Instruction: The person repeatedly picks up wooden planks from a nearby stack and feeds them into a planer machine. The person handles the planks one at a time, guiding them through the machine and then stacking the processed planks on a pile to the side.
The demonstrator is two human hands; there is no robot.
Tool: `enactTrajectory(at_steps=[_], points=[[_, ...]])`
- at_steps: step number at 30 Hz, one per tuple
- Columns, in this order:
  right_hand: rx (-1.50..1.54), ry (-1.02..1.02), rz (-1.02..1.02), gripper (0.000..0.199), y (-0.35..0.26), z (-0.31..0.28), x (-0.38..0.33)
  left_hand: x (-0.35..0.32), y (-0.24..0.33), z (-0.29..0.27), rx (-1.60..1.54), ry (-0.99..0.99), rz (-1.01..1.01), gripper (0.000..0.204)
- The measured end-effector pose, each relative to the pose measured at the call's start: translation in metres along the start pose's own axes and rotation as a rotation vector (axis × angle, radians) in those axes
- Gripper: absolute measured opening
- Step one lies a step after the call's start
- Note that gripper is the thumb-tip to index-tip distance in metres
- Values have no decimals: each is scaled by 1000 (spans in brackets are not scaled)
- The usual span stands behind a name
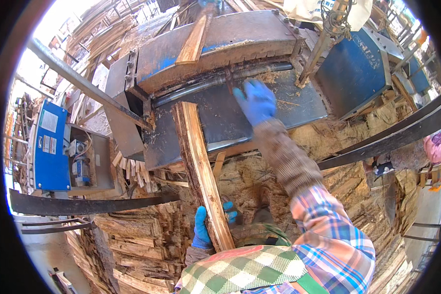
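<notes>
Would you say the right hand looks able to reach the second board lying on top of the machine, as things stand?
Probably yes, with a stretch. The right hand is already out over the machine bed, and nothing visible lies between it and the board on top, though that lies farther back.

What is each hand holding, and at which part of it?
The left hand grips the rough wooden slab near its lower end. The right hand holds nothing; it reaches over the metal machine table, near the roller.
</notes>
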State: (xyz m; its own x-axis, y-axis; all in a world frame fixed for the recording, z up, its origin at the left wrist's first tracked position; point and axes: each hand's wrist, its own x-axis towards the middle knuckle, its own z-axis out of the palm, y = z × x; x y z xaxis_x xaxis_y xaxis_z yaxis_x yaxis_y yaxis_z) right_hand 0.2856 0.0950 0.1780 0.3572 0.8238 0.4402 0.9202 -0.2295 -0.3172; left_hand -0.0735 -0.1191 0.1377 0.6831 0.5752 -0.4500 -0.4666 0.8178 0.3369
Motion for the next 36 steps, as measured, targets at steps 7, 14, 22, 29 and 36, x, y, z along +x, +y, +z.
enactTrajectory(at_steps=[7,14,22,29,36], points=[[-196,-246,58,40,-16,43,23,-5,-8,8,-64,16,23,92],[-239,-233,-218,35,48,-75,-140,24,6,4,-43,-124,18,93],[1228,-747,675,93,-30,-107,-253,70,33,43,89,86,29,75],[1484,-533,721,78,-34,-86,-287,51,30,53,139,123,110,80],[1196,-186,657,54,17,-129,-275,74,7,29,133,-81,187,96]])
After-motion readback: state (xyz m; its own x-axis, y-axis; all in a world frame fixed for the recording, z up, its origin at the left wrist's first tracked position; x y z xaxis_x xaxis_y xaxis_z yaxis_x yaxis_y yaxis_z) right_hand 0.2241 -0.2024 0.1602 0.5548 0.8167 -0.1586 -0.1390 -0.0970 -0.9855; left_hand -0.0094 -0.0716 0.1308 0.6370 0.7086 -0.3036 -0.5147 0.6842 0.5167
